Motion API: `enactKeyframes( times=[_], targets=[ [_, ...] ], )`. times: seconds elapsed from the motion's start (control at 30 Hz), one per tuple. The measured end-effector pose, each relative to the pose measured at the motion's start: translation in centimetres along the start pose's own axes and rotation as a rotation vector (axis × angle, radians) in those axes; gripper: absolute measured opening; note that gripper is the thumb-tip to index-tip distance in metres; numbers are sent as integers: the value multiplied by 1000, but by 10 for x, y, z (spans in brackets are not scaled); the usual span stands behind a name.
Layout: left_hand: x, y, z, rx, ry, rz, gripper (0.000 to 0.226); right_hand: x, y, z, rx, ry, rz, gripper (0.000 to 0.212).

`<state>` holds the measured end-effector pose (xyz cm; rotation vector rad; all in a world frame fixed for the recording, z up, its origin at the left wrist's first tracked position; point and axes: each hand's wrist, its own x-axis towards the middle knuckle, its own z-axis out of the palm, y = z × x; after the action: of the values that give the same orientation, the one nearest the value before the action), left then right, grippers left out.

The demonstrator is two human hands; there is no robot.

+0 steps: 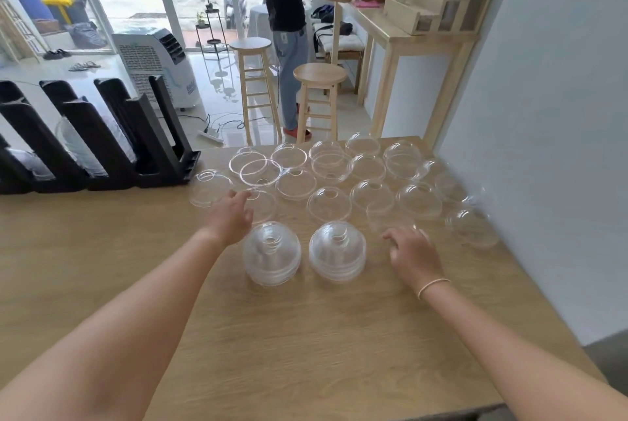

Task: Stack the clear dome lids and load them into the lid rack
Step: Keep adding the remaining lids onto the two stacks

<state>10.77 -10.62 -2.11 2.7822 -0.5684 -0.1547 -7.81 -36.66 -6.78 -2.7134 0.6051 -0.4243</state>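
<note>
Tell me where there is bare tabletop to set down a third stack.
Bare wood lies nearest the camera, in front of the two stacks, and between the left stack and the lid rack. Behind the stacks, loose lids crowd the table up to its far edge.

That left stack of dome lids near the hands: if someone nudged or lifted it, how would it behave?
The left stack of dome lids leans a little, so a push might tip or slide it. The lids look like thin clear plastic, so probably light and slightly flexible. Its smooth, glossy walls may feel slippery.
</note>
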Motion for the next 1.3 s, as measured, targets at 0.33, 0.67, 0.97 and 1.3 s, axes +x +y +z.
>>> enactKeyframes(
  times=[0.33,0.67,0.97,1.3],
  targets=[
    [24,-2,10,6,-129,-38,48,13,-57,-67,1397,-143,380,29],
    [15,0,-16,-252,41,19,15,3,-54,-25,1413,-336,754,12],
    [-26,10,-47,-295,-154,146,18,0,-59,-16,1104,-202,680,20],
    [-56,15,-19,-222,-269,182,15,-11,-77,-17,522,-108,86,52]
  ],
)
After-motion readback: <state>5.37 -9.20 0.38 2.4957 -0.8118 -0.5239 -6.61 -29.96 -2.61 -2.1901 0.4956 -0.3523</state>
